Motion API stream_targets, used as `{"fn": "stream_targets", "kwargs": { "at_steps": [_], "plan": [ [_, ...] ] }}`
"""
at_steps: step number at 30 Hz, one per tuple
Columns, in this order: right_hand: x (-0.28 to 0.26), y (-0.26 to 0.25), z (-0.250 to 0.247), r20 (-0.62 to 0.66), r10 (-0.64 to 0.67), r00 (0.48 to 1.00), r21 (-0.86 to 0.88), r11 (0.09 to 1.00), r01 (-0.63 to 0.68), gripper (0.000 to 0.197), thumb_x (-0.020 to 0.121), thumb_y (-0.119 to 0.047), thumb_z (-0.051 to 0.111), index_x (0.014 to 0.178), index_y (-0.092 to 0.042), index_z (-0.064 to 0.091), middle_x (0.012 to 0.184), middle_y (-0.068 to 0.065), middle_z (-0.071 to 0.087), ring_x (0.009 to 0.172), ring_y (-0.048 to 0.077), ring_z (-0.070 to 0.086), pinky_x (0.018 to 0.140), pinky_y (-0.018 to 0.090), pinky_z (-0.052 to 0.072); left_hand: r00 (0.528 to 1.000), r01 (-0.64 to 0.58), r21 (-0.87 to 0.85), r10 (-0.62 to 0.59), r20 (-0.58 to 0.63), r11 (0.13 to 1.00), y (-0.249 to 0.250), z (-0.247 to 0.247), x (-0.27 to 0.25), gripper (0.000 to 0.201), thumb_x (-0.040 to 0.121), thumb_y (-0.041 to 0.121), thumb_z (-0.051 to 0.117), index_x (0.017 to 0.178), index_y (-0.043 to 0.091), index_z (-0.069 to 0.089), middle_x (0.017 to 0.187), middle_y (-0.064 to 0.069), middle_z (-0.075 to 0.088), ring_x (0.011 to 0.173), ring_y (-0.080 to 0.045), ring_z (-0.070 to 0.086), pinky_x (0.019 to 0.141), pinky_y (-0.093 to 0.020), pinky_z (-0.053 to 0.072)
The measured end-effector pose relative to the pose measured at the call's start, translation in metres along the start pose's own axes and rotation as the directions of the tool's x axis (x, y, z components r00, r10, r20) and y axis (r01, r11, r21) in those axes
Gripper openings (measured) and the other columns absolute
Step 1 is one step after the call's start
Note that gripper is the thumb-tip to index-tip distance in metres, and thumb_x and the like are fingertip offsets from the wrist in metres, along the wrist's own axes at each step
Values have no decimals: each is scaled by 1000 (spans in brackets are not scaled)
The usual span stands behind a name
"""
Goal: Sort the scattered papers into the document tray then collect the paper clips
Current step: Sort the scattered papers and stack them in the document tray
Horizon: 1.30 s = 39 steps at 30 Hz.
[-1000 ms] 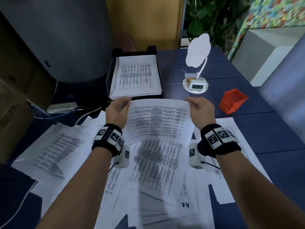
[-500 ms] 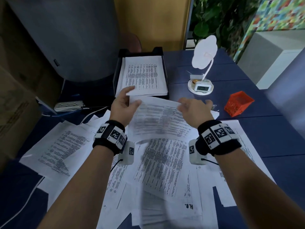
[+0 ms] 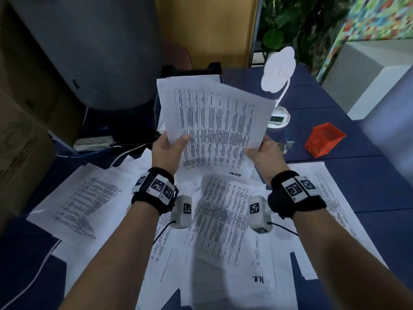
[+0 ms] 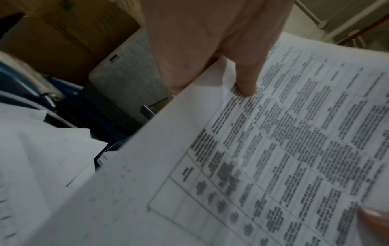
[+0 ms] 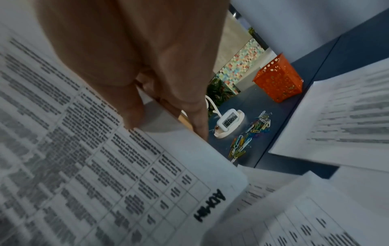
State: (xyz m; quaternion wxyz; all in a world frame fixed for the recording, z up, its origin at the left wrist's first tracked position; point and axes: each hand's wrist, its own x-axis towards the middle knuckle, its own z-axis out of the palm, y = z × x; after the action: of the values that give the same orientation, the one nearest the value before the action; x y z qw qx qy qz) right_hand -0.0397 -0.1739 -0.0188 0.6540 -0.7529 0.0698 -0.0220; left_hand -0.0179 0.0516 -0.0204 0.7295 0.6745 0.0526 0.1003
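Printed sheet point(image 3: 214, 128) held raised and tilted between both hands, above the scattered papers point(image 3: 214, 224) that lie overlapping on the blue desk point(image 3: 368, 186) beneath the forearms. Left hand point(image 3: 166, 153) pinches the sheet's near left corner, thumb on the printed face, fingers behind; right hand point(image 3: 264, 156) pinches the near right corner in the same manner, thumb point(image 5: 130, 106) pressed on the table of text. Along the sheet's near edge, between the two grips, a heading reads upside down as "ADMIN"; the table text is too blurred to read. A loose page below the grips, nearest the viewer, bears "H.R."

Just right of the right hand: a small heap of coloured paper clips point(image 5: 250, 133) on the bare desk; beyond them to the right, an orange perforated basket point(image 3: 324, 139). Beyond the right hand, a white cloud-shaped lamp point(image 3: 278, 70) whose base carries a digital clock, digits illegible. Directly behind the held sheet, the black document tray point(image 3: 214, 67), largely hidden by it, with papers inside. Left of the left hand, a white power strip point(image 3: 93, 143)
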Motion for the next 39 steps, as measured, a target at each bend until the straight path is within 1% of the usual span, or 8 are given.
{"fn": "stream_targets", "kwargs": {
  "at_steps": [5, 8, 11, 15, 23, 30, 33, 39],
  "plan": [
    [4, 19, 4, -10, 64, 998, -45, 997, -64, 36, 86, 6, 58, 118, -9, 53, 116, 5, 66, 105, 17, 63, 100, 41, 47, 991, 88, 97, -97, 94, 991, -23, 1, -8, 29, 85, 6, 67, 113, 4, 61, 98, -3, 67, 88, -12, 64, 67, -15, 53],
    [7, 24, 6, -5, 96, 995, -63, 993, -97, 39, 88, 9, 52, 122, -11, 51, 117, 4, 63, 107, 19, 60, 101, 39, 46, 984, 167, 204, -177, 31, 965, -36, 6, -14, 16, 85, 13, 68, 100, 11, 62, 89, -4, 64, 78, -16, 60, 56, -14, 51],
    [10, 30, 6, -13, 102, 995, -148, 984, -103, 40, 90, 2, 52, 129, -9, 52, 122, 3, 63, 110, 20, 59, 102, 41, 45, 983, 183, 214, -185, -15, 960, -35, 8, -11, 4, 86, 13, 67, 87, 13, 63, 78, -2, 61, 72, -21, 56, 61, -24, 49],
    [12, 41, 4, -18, 155, 988, -205, 966, -155, 31, 91, -11, 58, 122, -9, 58, 117, 5, 66, 107, 23, 61, 99, 44, 47, 987, 147, 152, -154, 35, 977, -18, 3, -1, 18, 88, 8, 65, 106, 10, 63, 90, 1, 66, 81, -11, 62, 67, -15, 50],
    [1, 68, 12, 120, 357, 926, -301, 902, -309, 27, 95, -14, 53, 122, -12, 60, 120, 5, 64, 112, 24, 57, 100, 39, 42, 937, 349, 198, -346, -51, 916, -29, -28, 12, 28, 82, 15, 73, 108, 8, 65, 102, -8, 69, 93, -25, 65, 89, -40, 52],
    [-14, 97, 13, 202, 552, 809, -645, 696, -314, 36, 93, -18, 50, 126, -6, 54, 128, 11, 57, 117, 29, 54, 99, 38, 41, 844, 513, 430, -528, -93, 743, -76, -45, -19, 33, 83, 22, 73, 107, 2, 60, 96, -12, 62, 83, -26, 60, 71, -30, 49],
    [-19, 100, 13, 214, 593, 777, -698, 649, -303, 36, 93, -14, 50, 127, -6, 54, 126, 12, 58, 114, 28, 55, 96, 33, 41, 794, 576, 454, -598, -110, 680, -92, -50, -29, 41, 81, 25, 75, 109, 0, 58, 100, -14, 65, 88, -29, 64, 77, -37, 55],
    [-8, 102, 10, 182, 585, 791, -688, 650, -323, 42, 92, -20, 51, 131, -5, 48, 130, 11, 55, 114, 28, 55, 101, 40, 43, 804, 565, 415, -589, -84, 713, -90, -49, -19, 39, 78, 25, 77, 105, 4, 59, 103, -16, 66, 89, -31, 65, 81, -40, 55]
  ]
}}
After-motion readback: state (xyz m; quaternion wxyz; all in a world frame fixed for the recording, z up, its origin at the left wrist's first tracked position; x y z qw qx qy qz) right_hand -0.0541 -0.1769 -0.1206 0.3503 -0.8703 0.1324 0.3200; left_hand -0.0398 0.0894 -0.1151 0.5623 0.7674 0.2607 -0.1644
